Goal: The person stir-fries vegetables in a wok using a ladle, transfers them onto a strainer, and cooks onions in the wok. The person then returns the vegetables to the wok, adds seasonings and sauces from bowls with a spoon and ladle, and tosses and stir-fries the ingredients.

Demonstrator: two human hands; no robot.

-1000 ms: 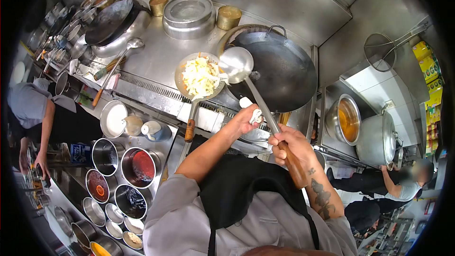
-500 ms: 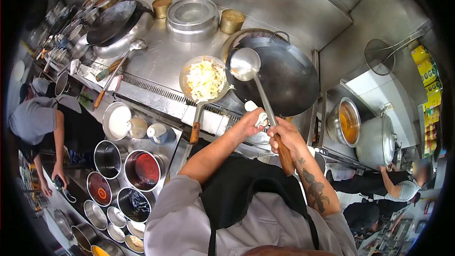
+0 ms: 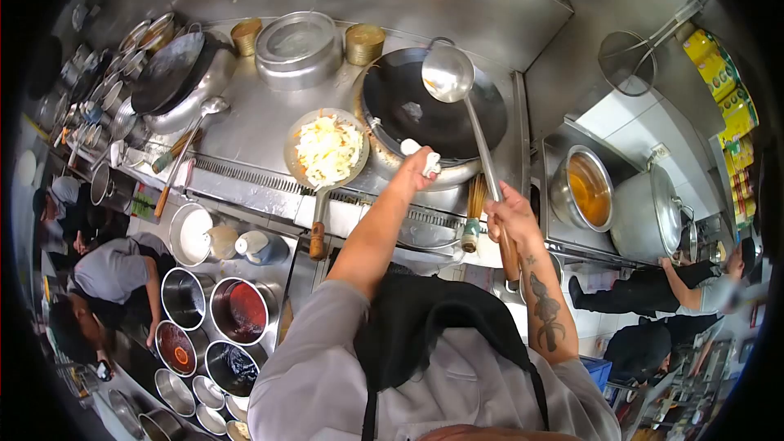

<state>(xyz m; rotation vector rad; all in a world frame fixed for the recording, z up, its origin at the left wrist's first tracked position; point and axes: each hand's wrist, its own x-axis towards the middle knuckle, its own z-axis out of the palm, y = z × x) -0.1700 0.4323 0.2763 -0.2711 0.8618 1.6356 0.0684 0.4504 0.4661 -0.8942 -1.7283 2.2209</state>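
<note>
My left hand (image 3: pixel 418 173) is closed on a white cloth (image 3: pixel 432 165) at the near-left rim of a dark wok (image 3: pixel 400 98). Whether the fingers also grip the wok's rim is hidden. My right hand (image 3: pixel 514 216) wraps around the handle of a long steel ladle (image 3: pixel 448 73), its wooden end pointing toward me. The ladle's bowl is over the far right part of the wok. Left of the wok, a round strainer (image 3: pixel 359 165) with a wooden handle holds a heap of pale cut vegetables (image 3: pixel 328 149) with orange bits.
A bamboo brush (image 3: pixel 475 204) stands near my right hand. Metal pots, one with red sauce (image 3: pixel 247 310), crowd the lower left. To the right are a bowl of amber liquid (image 3: pixel 590 188) and a big lidded pot (image 3: pixel 647 211). Co-workers (image 3: pixel 122 278) bend at the left; others are far right.
The wok has moved away from me on the burner. My left hand has gone forward and left with the cloth, apart from my right hand. The ladle's bowl has shifted right over the wok.
</note>
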